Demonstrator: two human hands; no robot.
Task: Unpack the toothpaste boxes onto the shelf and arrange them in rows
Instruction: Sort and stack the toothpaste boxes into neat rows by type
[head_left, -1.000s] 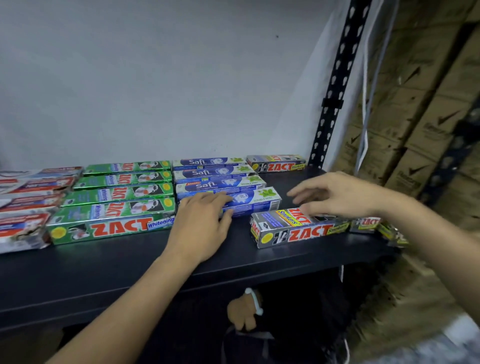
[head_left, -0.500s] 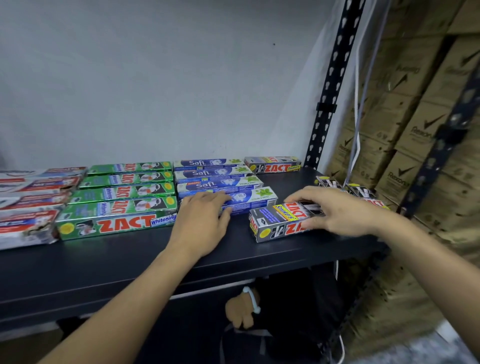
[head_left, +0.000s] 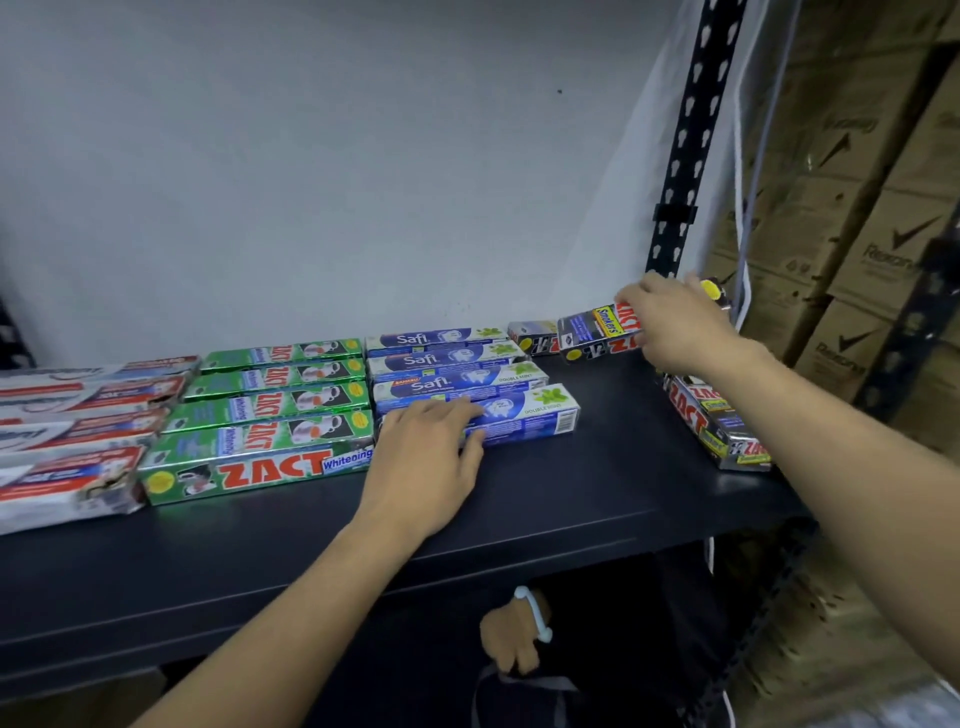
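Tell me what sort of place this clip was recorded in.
Most likely a shop stockroom or warehouse: brown shipping cartons stacked at the right, a slotted metal shelving upright, and rows of toothpaste boxes laid out on the dark shelf.

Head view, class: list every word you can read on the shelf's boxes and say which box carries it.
"ZACT", "Whitening": front green cardboard box.
"Safi", "DOUBLE MINT": blue cardboard box, third from the back.
"Smokers": grey cardboard box held by the right hand.
Red-and-white cardboard boxes: too blurred to read.
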